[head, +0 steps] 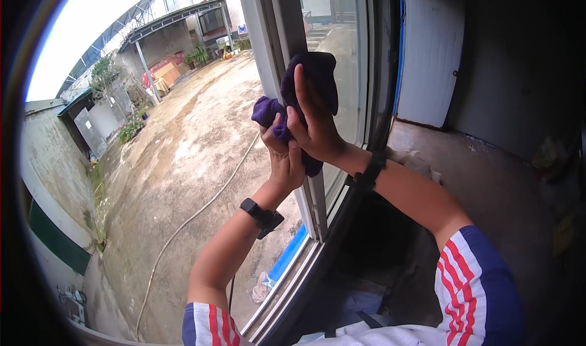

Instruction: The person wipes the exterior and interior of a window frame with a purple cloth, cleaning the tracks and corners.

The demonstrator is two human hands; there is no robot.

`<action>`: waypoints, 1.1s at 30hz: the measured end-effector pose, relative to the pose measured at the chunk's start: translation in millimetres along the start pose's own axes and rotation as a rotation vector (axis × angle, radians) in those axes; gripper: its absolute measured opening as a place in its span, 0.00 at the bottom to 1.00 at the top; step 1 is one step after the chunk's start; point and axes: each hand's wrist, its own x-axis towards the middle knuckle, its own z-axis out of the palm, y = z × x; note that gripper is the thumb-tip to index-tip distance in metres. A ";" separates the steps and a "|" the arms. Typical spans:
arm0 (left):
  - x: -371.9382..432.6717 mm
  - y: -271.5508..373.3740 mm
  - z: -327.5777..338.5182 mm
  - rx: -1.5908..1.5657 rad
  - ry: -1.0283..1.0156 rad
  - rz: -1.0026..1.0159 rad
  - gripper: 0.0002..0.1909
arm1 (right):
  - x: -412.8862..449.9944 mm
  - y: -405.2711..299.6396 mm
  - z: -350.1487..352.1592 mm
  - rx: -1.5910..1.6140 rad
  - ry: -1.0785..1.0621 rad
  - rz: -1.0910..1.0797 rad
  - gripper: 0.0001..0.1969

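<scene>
A dark purple cloth point(324, 66) lies bunched against the upright frame point(291, 20) of a sliding window. My right hand point(316, 121) presses it there, palm on the cloth and fingers pointing up. Close below and to the left, my left hand point(284, 158) grips a bunched purple end of cloth point(266, 111) at the frame's outer side. Whether both purple parts are one cloth cannot be told. The window pane point(341, 57) stands just right of my right hand. Both wrists wear black bands.
The metal window track point(286, 286) runs below my arms. Outside are a concrete yard point(197, 172), a pale hose point(192, 224) and a blue object point(288, 256) near the sill. A white door panel point(430, 53) stands in the dark room at right.
</scene>
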 end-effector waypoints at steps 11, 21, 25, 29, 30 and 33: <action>-280.8 14.6 70.6 0.145 0.078 -0.281 0.26 | -296.9 15.2 62.8 -0.008 -0.132 0.095 0.42; -370.1 111.0 112.5 0.359 0.078 -0.905 0.12 | -466.0 -14.7 48.8 0.150 -0.585 0.711 0.48; -363.9 116.7 85.5 0.358 0.010 -0.931 0.11 | -421.6 -28.4 34.4 0.427 -0.695 0.989 0.46; -341.7 146.2 81.4 0.023 -0.253 -0.829 0.11 | -402.8 -28.1 -22.9 0.382 -0.699 0.801 0.46; -330.8 153.6 85.2 -0.039 -0.233 -0.825 0.11 | -390.0 -23.9 -40.8 0.379 -0.717 0.775 0.47; -280.3 152.6 57.6 0.112 0.040 -0.866 0.15 | -303.3 -25.0 -56.6 0.356 -0.666 0.611 0.46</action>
